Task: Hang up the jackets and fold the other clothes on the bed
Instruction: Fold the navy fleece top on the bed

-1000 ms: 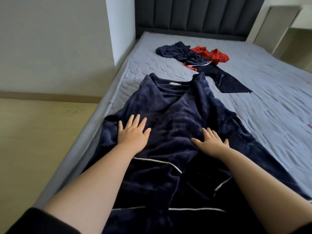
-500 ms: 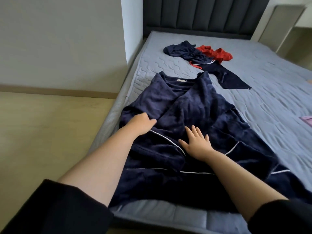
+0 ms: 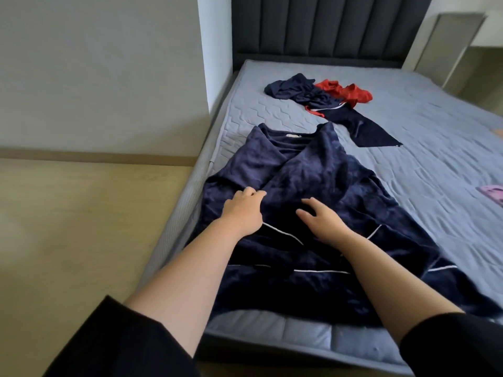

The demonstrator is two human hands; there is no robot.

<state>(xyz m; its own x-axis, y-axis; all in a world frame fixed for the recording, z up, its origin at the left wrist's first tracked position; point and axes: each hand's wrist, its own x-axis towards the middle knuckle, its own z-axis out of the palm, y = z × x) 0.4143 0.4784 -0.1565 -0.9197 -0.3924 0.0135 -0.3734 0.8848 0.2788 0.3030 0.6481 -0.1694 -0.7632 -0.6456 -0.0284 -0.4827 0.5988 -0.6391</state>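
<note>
I see my left hand [image 3: 242, 210] pinch a fold of the soft, fuzzy blue robe [image 3: 313, 172]; my right hand [image 3: 325, 223] lies spread on it, on the quilted grey bed [image 3: 413, 159]

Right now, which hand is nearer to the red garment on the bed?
Right. The right hand is on the navy robe, almost in line with the red garment; the left hand grips the same robe further toward the left edge of the bed.

Soft daylight, slight blur, wide-angle edge distortion.
</note>
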